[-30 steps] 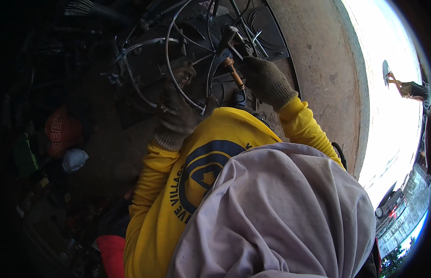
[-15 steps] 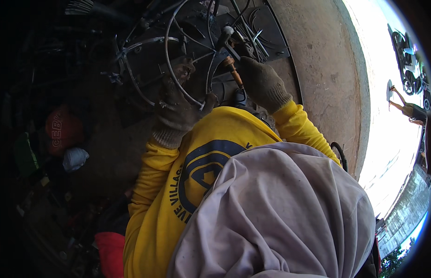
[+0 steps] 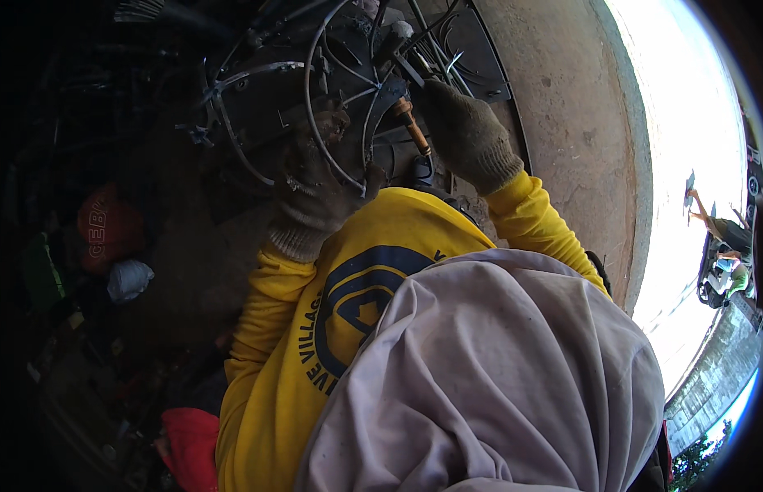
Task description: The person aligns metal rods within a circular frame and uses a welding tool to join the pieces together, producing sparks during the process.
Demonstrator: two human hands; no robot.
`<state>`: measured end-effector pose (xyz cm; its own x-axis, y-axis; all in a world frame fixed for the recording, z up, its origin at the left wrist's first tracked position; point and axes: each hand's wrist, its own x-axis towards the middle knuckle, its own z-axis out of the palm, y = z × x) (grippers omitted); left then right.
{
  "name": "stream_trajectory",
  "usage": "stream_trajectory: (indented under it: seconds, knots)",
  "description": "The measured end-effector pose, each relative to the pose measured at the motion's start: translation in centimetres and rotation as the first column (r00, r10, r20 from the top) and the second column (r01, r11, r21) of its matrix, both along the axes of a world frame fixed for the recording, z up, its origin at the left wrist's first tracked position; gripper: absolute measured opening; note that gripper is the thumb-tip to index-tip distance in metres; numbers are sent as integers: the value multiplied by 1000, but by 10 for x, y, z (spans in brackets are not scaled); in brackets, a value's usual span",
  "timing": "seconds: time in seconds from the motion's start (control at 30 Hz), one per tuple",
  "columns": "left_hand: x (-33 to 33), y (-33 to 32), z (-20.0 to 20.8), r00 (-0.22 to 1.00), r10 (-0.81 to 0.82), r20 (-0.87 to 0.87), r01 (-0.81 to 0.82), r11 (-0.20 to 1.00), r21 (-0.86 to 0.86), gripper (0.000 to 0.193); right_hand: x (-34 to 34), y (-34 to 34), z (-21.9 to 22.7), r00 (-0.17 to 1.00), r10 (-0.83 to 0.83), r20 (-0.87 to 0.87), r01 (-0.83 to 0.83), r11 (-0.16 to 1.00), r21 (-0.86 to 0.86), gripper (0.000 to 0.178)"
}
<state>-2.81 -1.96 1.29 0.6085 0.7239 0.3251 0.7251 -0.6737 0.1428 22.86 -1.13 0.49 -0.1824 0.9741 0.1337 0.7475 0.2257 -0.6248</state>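
My gloved left hand [image 3: 312,180] is closed around the lower part of a curved metal ring [image 3: 309,90], part of a frame of bent rods. Thin spokes of this frame meet at a joint [image 3: 378,85] to the right of the ring. Beyond that joint, my gloved right hand [image 3: 467,135] is closed on a hammer [image 3: 388,56], whose dark head hangs over the rods; the glove hides most of its handle. Just left of the right glove is an orange-brown rod-shaped piece [image 3: 412,127] with a thick end. Its lower end lies close to a dark fitting [image 3: 424,170].
A dark metal work surface [image 3: 480,49] lies under the frame, with loose rods [image 3: 437,49] on it. Another curved metal piece [image 3: 230,123] is at left. A red cap [image 3: 107,230] and a pale cloth bundle [image 3: 130,280] are farther left. Someone in red [image 3: 191,447] is at lower left.
The hammer and my right hand have risen slightly away from the joint. The ring has shifted a little to the right, with my left hand still on it.
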Motion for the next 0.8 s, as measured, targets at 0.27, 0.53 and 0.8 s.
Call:
stream_trajectory:
  seconds: [0.27, 0.53, 0.8]
  knots:
    - [9, 5, 20, 995, -12, 101, 18, 998, -58, 64, 3, 3, 4, 996, 88, 4, -88, 993, 73, 27]
    - [6, 6, 15, 1000, 0, 19, 0, 1000, 1, 64, 1, 7, 2, 999, 37, 35, -40, 994, 103, 27]
    - [10, 5, 18, 996, 14, 91, -5, 995, -98, 49, 5, 5, 1, 988, 86, 126, -92, 995, 38, 28]
